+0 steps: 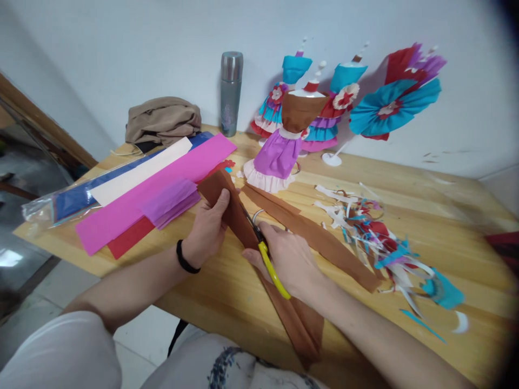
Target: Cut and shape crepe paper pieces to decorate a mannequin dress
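My left hand (210,229) is closed on a folded strip of brown crepe paper (237,221), thumb on top. In my right hand (290,256) are scissors (273,273) with yellow handles, their blades lying along the strip's right edge. Below my right hand the brown paper hangs down over the table's front edge. Another brown piece (324,237) lies flat on the table to the right of the scissors. Just behind stands a small dress figure (306,111) with a brown top and purple skirt.
Paper scraps (377,232) are heaped on the right of the wooden table (458,216). Pink paper sheets (158,189) and other colours lie left. At the back are a thermos (231,94), a bundled brown cloth (164,121) and several paper dress figures (348,81).
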Motion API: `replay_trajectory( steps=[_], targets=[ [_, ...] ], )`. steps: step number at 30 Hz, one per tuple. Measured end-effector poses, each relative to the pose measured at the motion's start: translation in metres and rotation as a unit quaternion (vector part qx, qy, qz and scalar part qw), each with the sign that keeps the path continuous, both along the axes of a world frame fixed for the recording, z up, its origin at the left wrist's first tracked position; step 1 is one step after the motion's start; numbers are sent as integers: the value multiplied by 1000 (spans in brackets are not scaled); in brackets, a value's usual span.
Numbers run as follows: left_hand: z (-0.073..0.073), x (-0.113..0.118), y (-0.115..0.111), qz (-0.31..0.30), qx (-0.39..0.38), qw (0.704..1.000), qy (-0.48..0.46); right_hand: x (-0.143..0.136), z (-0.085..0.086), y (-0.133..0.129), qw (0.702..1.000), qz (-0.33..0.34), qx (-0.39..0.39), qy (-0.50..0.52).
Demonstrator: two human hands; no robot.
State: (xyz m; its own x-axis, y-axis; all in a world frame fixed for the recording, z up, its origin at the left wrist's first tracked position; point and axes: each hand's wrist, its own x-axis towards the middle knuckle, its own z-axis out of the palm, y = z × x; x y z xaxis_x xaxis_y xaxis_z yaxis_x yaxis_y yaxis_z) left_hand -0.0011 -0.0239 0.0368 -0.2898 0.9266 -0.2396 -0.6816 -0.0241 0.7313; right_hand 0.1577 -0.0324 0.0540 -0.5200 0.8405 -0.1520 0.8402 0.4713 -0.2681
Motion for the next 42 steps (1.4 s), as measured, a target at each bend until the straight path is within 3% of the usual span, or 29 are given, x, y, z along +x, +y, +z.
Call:
replay_trajectory(
  steps=[16, 21, 25, 28, 35, 39, 42],
  targets=[
    [-3, 1, 0, 4, -6, 1000, 4, -4, -6, -1, 999, -9, 46, -24],
    [-3, 1, -1, -8, -5, 1000, 2, 5, 1, 1, 997, -18, -7, 70],
    [-2, 0, -3, -18, -6, 1000, 20, 14, 11, 6, 963, -7, -105, 247],
    [0, 0, -4, -33, -6, 999, 29, 14, 14, 9, 934, -46, -101, 338],
    [0, -1, -5, -42, -1, 998, 37, 14, 16, 15, 940, -68, -48, 331],
    [5, -4, -6, -55, 1, 997, 52, 21, 16, 21, 915, -69, -94, 386],
    [14, -8, -4, -117, 9, 990, 78, 22, 15, 25, 873, -90, -173, 447]
  ],
)
